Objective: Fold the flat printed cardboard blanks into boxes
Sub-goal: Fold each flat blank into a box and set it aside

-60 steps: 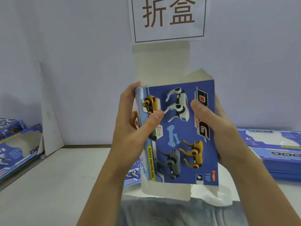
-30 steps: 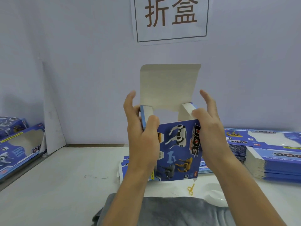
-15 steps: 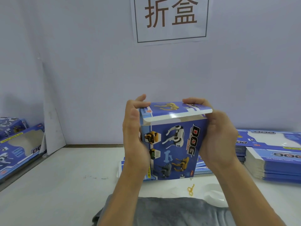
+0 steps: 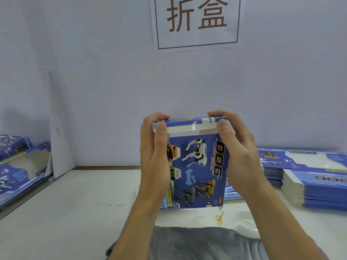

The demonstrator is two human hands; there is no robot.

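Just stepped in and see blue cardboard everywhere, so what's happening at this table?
A person is folding printed cardboard into boxes. Both hands, left hand and right hand, grip an upright blue toy-dog box above the white table, thumbs pressing its top flap down; a white strip shows, so it is not fully tucked. Stacks of flat blue blanks wait on the right, and more printed cardboard sits on the left.

The box (image 4: 197,166) stands upright between the fingers of the left hand (image 4: 154,158) and right hand (image 4: 238,154) (thumbs on its top flap); stacked blanks (image 4: 309,186) lie right of the fingers, on the table (image 4: 75,203).
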